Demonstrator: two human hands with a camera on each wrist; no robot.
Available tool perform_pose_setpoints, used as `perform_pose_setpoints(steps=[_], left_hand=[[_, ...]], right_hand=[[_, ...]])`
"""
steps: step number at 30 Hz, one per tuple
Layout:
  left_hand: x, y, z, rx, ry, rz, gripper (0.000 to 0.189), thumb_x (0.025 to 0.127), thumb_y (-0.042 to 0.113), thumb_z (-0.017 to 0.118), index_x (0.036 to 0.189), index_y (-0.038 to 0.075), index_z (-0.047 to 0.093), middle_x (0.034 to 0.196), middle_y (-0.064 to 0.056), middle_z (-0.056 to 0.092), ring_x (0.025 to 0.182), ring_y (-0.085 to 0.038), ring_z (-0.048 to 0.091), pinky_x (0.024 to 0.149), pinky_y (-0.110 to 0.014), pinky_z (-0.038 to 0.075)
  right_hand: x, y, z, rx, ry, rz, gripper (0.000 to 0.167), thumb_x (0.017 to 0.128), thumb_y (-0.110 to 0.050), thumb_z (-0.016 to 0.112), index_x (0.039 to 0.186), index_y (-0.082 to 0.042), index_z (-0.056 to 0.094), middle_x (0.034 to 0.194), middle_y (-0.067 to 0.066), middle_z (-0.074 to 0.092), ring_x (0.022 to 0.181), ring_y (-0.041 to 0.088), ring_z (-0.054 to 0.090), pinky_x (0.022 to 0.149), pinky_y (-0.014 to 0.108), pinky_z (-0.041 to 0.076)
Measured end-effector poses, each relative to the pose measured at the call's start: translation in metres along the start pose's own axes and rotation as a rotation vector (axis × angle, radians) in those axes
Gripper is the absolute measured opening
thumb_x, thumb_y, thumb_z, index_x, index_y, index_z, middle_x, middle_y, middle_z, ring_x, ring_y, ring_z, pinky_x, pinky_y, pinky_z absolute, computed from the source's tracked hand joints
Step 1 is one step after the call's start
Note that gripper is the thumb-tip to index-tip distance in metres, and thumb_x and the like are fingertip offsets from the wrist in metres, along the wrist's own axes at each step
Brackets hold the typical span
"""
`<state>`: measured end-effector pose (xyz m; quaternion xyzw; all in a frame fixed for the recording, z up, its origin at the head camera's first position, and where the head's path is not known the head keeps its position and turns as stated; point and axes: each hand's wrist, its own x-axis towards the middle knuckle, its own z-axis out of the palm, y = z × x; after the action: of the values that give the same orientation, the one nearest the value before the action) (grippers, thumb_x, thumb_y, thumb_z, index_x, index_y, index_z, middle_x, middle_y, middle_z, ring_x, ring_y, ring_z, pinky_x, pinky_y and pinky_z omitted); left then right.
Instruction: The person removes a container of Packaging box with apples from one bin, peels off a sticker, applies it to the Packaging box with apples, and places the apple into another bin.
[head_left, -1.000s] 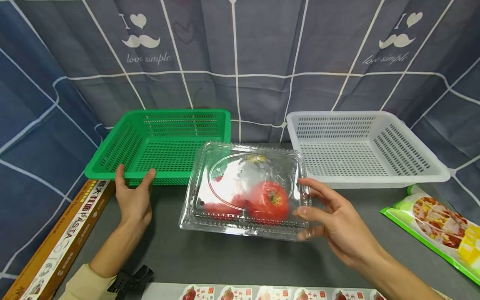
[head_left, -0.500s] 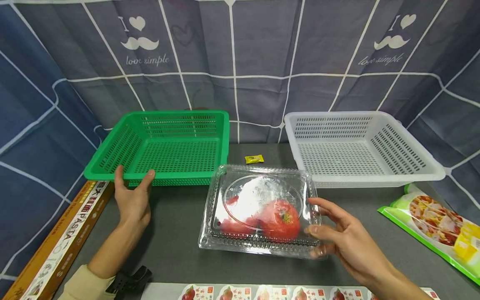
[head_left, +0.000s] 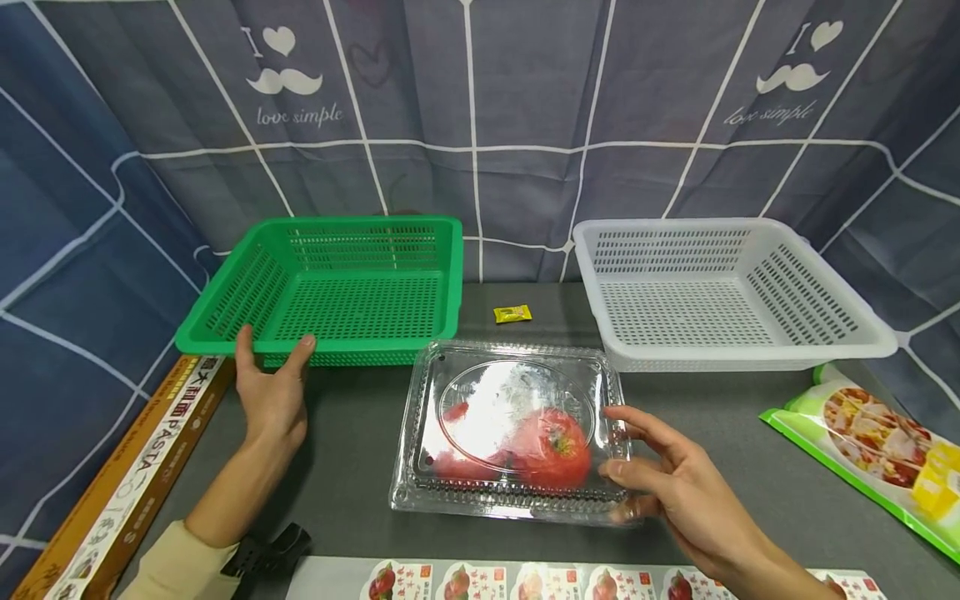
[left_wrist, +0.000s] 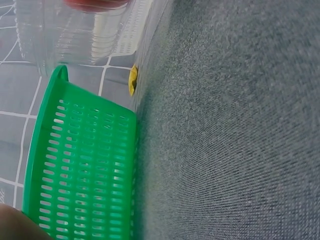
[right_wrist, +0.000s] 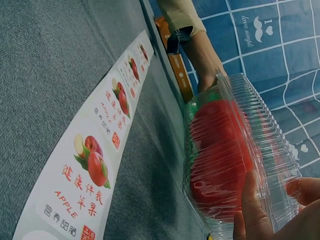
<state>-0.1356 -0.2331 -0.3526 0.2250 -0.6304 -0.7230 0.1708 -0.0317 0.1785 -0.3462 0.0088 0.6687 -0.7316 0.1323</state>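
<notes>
In the head view my right hand (head_left: 678,492) grips the right edge of a clear plastic clamshell box (head_left: 480,500), thumb on the near side and fingers behind. Two red apples (head_left: 553,450) lie inside the box, with its lid down over them. The right wrist view shows the thumb (right_wrist: 255,205) pressed against the box's side. My left hand (head_left: 270,396) is at the front rim of the green basket (head_left: 360,346), thumb and forefinger spread apart. A finger (left_wrist: 17,225) meets the basket's rim in the left wrist view.
A white basket (head_left: 750,354) stands at the back right, and a small yellow packet (head_left: 512,314) lies between the baskets. A pasta box (head_left: 142,475) is at left, a green-edged food bag (head_left: 873,442) at right. Apple stickers (head_left: 465,581) line the front edge.
The box came towards me and lower in my right hand, uncovering the yellow packet behind it, and shifted back slightly left over the last half second. My left hand stayed at the basket.
</notes>
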Motion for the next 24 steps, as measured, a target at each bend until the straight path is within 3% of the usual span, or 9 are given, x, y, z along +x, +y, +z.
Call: perform_pose_setpoints(steps=[5, 10, 17, 24], left_hand=[[0.001, 0.0, 0.0, -0.005, -0.003, -0.003, 0.086, 0.095, 0.019, 0.067, 0.157, 0.039, 0.011, 0.162, 0.009, -0.009, 0.146, -0.015, 0.015, 0.108, -0.031, 0.036], [0.001, 0.0, 0.0, -0.003, -0.005, -0.003, 0.087, 0.095, 0.02, 0.067, 0.157, 0.039, 0.01, 0.162, 0.01, -0.009, 0.145, -0.016, 0.019, 0.108, -0.033, 0.037], [0.001, 0.001, 0.0, 0.003, 0.0, 0.002, 0.087, 0.094, 0.02, 0.068, 0.157, 0.038, 0.011, 0.162, 0.01, -0.008, 0.147, -0.013, 0.008, 0.107, -0.031, 0.037], [0.001, 0.0, -0.001, 0.022, 0.007, 0.012, 0.087, 0.094, 0.022, 0.069, 0.158, 0.037, 0.011, 0.163, 0.011, -0.007, 0.146, -0.009, -0.002, 0.111, -0.032, 0.032]], right_hand=[[-0.001, 0.005, -0.001, 0.006, -0.003, -0.015, 0.055, 0.092, 0.004, 0.062, 0.143, -0.009, 0.047, 0.133, 0.021, 0.029, 0.081, 0.027, 0.065, 0.06, 0.046, 0.058], [-0.007, 0.007, -0.011, 0.007, -0.012, 0.056, 0.056, 0.094, 0.0, 0.062, 0.146, -0.011, 0.043, 0.138, 0.019, 0.025, 0.087, 0.028, 0.065, 0.063, 0.047, 0.058], [-0.009, 0.013, -0.027, -0.02, 0.021, 0.112, 0.057, 0.095, -0.003, 0.062, 0.147, -0.011, 0.04, 0.145, 0.02, 0.02, 0.087, 0.029, 0.063, 0.065, 0.048, 0.057], [0.004, 0.013, -0.025, -0.034, 0.036, 0.121, 0.058, 0.093, -0.006, 0.066, 0.146, -0.014, 0.044, 0.14, 0.02, 0.027, 0.088, 0.028, 0.061, 0.068, 0.049, 0.057]])
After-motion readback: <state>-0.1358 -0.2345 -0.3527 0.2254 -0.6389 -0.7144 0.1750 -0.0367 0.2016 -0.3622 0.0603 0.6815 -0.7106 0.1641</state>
